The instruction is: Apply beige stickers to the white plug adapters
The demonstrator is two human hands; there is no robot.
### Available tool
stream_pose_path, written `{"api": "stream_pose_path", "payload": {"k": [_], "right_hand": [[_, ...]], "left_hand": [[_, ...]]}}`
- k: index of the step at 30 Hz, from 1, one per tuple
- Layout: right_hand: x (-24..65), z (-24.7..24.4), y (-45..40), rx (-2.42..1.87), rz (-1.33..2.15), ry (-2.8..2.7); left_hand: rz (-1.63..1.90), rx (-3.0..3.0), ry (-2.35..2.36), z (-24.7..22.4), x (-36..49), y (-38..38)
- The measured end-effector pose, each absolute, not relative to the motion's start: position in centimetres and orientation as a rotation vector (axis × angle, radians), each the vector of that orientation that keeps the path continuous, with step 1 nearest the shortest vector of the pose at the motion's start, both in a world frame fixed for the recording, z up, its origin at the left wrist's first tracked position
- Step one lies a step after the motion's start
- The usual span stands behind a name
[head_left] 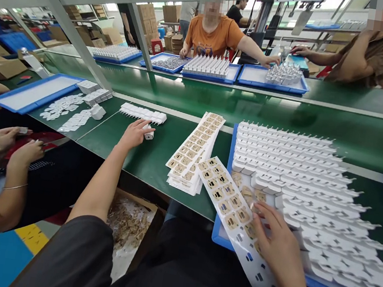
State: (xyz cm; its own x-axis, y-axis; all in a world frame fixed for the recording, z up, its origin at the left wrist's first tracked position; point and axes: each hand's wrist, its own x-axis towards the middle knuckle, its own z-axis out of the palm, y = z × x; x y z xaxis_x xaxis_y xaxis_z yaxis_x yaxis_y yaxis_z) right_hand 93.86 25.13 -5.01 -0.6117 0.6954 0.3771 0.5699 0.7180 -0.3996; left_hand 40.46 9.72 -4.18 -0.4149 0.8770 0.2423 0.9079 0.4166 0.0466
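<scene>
My left hand (133, 134) is closed on a small white plug housing (148, 133) on the green bench, its fingers lying over the top. Just beyond it is a row of similar white housings (143, 113) with pins. At the right, my right hand (279, 243) pinches with thumb and forefinger at the edge of a sticker sheet (226, 193). Tan stickers fill the sheet's upper part, while its lower part is largely bare backing. The sheet lies slanted over the near left edge of a blue tray (218, 235). Whether a loose sticker is between those fingertips is hidden.
A stack of sticker sheets (193, 151) lies between my hands. Rows of white housings (300, 178) fill the tray. White flat pieces (63, 106) and another blue tray (38, 93) are at left, near a co-worker's hands (20, 145). Below is a box of scraps (130, 223).
</scene>
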Motion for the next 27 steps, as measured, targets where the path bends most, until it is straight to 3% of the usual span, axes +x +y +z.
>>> {"api": "stream_pose_path", "payload": {"k": [6,15,24,27], "right_hand": [[94.0,-5.7,25.2,-0.945,0.318,-2.406],[94.3,-4.5,24.8,-0.922,0.374,-2.397],[95.7,-2.7,23.7,-0.982,0.397,-2.297],[96.7,-2.2,22.9,-0.969,0.453,-2.362]], "left_hand": [[-0.115,-1.586,-2.509,-3.1,42.0,11.3],[-0.127,-0.837,-2.680,-4.9,43.3,12.8],[-0.349,-0.688,-2.682,-5.3,40.2,12.1],[-0.529,-0.860,-2.615,-4.7,42.8,13.0]]}}
